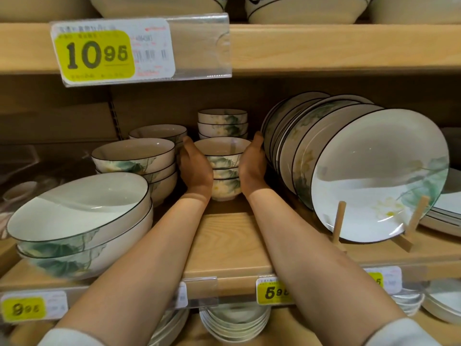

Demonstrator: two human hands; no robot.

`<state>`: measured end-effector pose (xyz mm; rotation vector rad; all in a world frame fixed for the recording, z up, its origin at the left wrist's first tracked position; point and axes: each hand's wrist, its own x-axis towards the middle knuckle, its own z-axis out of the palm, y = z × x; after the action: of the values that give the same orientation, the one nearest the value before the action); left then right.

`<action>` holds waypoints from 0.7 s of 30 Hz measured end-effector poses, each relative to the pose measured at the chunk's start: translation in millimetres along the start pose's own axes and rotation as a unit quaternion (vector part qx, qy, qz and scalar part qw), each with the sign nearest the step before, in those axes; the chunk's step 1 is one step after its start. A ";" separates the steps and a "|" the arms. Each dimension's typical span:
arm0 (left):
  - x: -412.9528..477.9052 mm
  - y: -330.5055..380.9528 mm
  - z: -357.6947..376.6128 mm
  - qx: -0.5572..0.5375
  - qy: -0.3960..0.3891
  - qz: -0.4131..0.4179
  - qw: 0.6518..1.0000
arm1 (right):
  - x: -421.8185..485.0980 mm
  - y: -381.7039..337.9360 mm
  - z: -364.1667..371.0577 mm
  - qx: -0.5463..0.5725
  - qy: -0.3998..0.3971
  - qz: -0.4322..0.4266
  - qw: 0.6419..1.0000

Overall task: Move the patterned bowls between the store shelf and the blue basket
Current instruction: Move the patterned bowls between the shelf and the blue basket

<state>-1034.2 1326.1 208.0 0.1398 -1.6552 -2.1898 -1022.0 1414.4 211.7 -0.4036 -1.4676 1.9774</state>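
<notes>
Both arms are reaching deep into the wooden shelf, and there's the stack of patterned bowls, dead centre, three or four small ones nested with green leaves and pale flowers on the sides. The left hand cups the stack's left flank, thumb up by the top rim, and the right hand mirrors it on the other flank. Each grip is curved snugly round the bowls, palms against the china, with the fingers wrapping out of sight behind. The stack's foot is down at the shelf board, but from here I can't tell whether it rests there or is just off it.

Right behind stands a second stack of small bowls. To the left are medium bowls, just beside the left hand, and in front of them two big shallow bowls near the shelf edge. On the right a row of plates leans on a wooden stand, very close to the right hand's knuckles. A yellow 10.95 price tag hangs on the shelf above, and a yellow tag starting 5.9 sits on this shelf's front edge, partly behind the right forearm
</notes>
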 end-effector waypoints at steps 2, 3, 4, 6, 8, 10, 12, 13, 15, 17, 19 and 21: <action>-1.2 0.1 0.0 0.004 0.008 0.001 1.000 | 0.5 1.6 0.9 -0.002 0.002 -0.004 1.000; -2.7 0.3 -0.1 0.008 0.013 0.002 1.000 | 0.6 2.2 1.3 -0.005 0.003 -0.006 1.000; -3.9 0.4 -0.2 0.008 0.016 0.002 1.000 | -0.1 2.5 1.5 -0.008 0.004 -0.009 1.000; -6.3 1.4 -0.7 -0.005 0.011 0.000 1.000 | -2.9 2.1 1.9 -0.011 0.009 -0.018 1.000; -8.4 2.9 -1.2 -0.014 0.009 0.000 1.000 | -3.1 2.3 2.7 -0.017 0.007 -0.017 1.000; -11.3 5.1 -1.6 -0.011 0.012 0.007 1.000 | -2.0 3.2 2.1 -0.034 -0.001 -0.017 0.999; -13.7 6.9 -1.7 -0.011 0.017 0.012 1.000 | -2.7 2.5 0.3 -0.071 -0.003 -0.042 0.997; -14.3 7.7 -2.0 -0.014 0.021 0.012 1.000 | -4.2 2.5 -0.1 -0.077 -0.003 -0.056 0.995; -15.4 9.0 -2.2 -0.019 0.024 0.012 0.999 | -5.6 3.6 -0.8 -0.078 -0.002 -0.078 0.994; -15.1 9.4 -2.3 -0.021 0.022 0.011 0.999 | -6.5 2.4 0.5 -0.055 -0.007 -0.056 0.997; -15.4 10.0 -2.2 -0.017 0.023 0.011 1.000 | -7.9 1.7 1.8 -0.016 -0.003 -0.028 0.999; -15.7 9.1 -2.8 -0.011 0.023 0.008 1.000 | -10.1 -0.1 1.7 0.002 -0.011 -0.027 1.000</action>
<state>-1016.6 1327.2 213.3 0.1686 -1.6012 -2.1772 -1015.4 1406.6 211.1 -0.3374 -1.4739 1.9477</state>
